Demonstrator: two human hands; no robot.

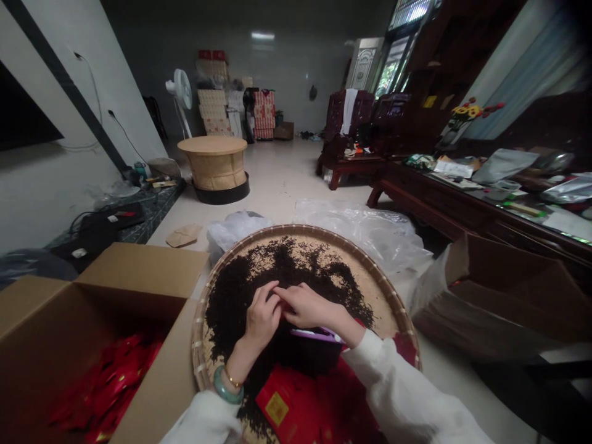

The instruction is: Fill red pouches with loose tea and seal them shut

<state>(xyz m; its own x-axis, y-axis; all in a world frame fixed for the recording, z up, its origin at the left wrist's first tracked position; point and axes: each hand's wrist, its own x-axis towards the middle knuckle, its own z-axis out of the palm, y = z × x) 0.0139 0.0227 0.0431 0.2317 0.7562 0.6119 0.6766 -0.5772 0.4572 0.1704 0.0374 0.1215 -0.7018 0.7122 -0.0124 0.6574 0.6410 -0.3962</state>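
My left hand (263, 316) and my right hand (308, 306) meet fingertip to fingertip above the dark dried leaves, which look like tea (234, 293). Both have their fingers bent and pressed together; whatever is between them is too small or hidden to name. The leaves lie spread over a round woven bamboo tray (393, 302). Beneath my right wrist shows a purple-edged object (317, 335), mostly hidden in shadow. Red packets (291, 404), one with a gold square, lie at the tray's near side, below my right forearm.
An open cardboard box (152, 388) at the left holds red packets (111, 382). To the right stands another open box or bag (485, 302). Clear plastic sheeting (365, 234) lies beyond the tray. Farther off are a round wooden table (213, 163) and a white fan (182, 89).
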